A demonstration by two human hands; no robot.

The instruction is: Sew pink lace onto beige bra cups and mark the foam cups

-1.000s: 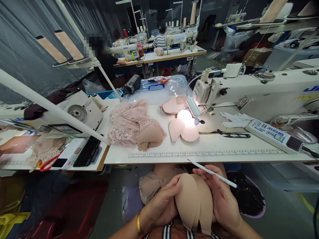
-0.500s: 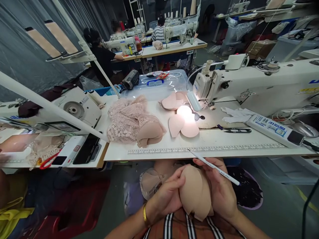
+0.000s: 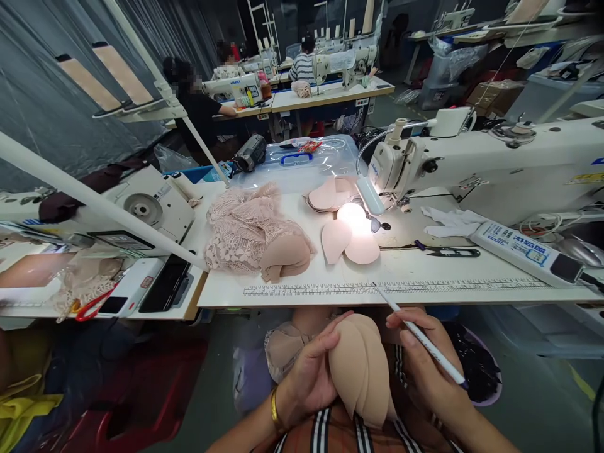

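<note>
The left hand grips the stacked beige cups on the near side of the bench, long axis near to far; just right, the right hand pinches a pen pointing far-left.

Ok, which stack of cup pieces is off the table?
The beige stack in the left hand. The other beige stack lies by the lace on the table; the pink stack lies near the lamp.

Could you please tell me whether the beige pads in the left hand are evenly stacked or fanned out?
Fanned out: the beige pads overlap in the left hand, their edges stepped sideways, not lined up.
</note>
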